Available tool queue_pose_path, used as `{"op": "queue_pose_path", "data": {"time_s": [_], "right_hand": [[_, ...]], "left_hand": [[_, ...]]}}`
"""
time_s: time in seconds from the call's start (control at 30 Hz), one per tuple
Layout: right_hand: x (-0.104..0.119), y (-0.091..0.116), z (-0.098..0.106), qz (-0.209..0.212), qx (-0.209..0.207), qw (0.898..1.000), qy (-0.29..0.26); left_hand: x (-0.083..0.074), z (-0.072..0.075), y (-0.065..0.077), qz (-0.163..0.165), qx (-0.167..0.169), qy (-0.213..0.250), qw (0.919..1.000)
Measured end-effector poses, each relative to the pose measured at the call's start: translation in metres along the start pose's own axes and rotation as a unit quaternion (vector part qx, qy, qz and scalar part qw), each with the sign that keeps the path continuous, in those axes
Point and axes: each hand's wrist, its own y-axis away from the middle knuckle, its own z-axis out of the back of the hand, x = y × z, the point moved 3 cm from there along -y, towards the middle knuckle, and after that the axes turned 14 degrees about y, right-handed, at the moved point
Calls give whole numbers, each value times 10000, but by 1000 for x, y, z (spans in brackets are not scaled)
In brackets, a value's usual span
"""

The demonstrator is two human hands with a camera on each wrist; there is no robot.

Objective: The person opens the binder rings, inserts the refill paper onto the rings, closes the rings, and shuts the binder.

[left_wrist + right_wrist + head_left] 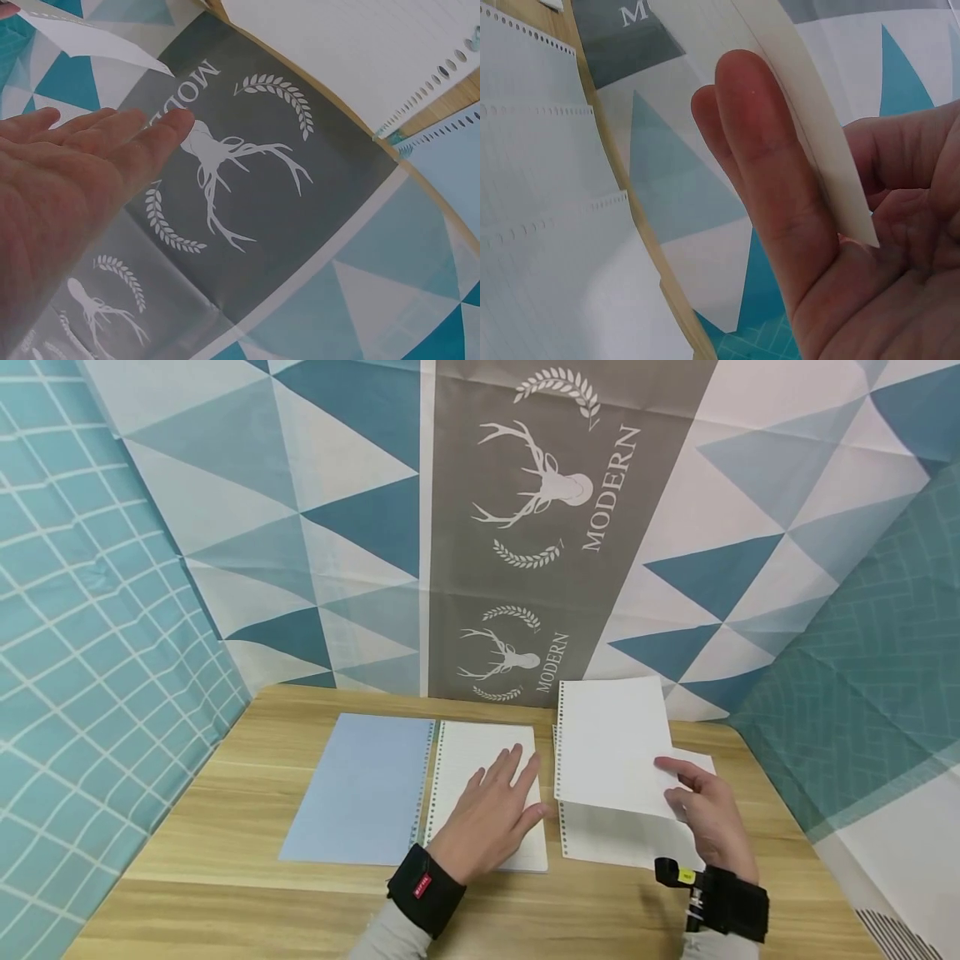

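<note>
My right hand [708,814] pinches the right edge of a white hole-punched sheet [611,743], held above other loose punched sheets [622,835] on the table. In the right wrist view the held sheet [821,142] runs between the thumb and the fingers. My left hand [487,818] is spread, fingers extended, over a lined white page stack [468,743]; the left wrist view shows the hand [67,172] apart from that paper. Left of the stack lies a light blue binder cover [360,793], with punched holes or rings along the join.
The wooden table [225,827] ends at a patterned cloth backdrop [360,527]. Blue gridded cloth [97,610] covers the left side, and teal cloth [885,635] hangs at the right. A dark device with a yellow label [678,872] is strapped to the right wrist.
</note>
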Motion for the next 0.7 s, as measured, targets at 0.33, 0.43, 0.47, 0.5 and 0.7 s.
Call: {"op": "queue_pose_path", "data": {"time_s": [0.33,0.43,0.47,0.5,0.7], "right_hand": [[14,4,-7,117,12,9999,2],[18,4,-10,223,26,9997,-70],[18,4,-11,263,24,9996,-92],[19,4,-11,314,22,9994,-118],[24,1,-15,524,42,9984,-194]], "left_hand": [[7,7,-1,134,-28,19,9999],[9,9,-1,171,-27,83,9998],[10,9,-1,182,-29,100,9998],[10,10,-1,184,-32,120,9998],[15,16,-1,197,-121,275,9994]]}}
